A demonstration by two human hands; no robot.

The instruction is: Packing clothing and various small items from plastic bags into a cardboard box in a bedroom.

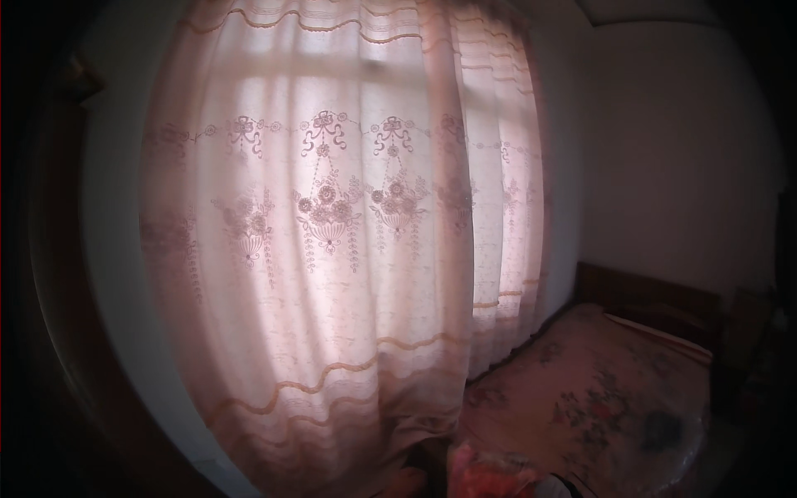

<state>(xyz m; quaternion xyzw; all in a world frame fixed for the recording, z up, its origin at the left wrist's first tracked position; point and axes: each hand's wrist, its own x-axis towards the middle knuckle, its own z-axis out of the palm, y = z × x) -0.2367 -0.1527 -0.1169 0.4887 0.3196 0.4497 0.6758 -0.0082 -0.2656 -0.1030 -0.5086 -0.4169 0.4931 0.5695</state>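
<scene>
Neither of my hands can be made out. Long pink curtains (340, 290) hang over a bright window, patterned with embroidered flower baskets and edged with wavy orange trim. A narrower curtain panel (519, 224) hangs to their right. Low down, the larger curtain's hem bunches into folds near the bed (540, 407), which has a pink floral cover. At the lower edge lies a bright red-pink item (490, 473), partly cut off. A dim reddish shape (405, 481) beside it is too dark to name.
A dark wooden headboard (647, 290) stands against the far right wall (672, 158). Along the left runs a dark, curved-looking upright edge (66, 290), perhaps a door or cabinet. Pale wall (116, 249) shows between it and the curtains.
</scene>
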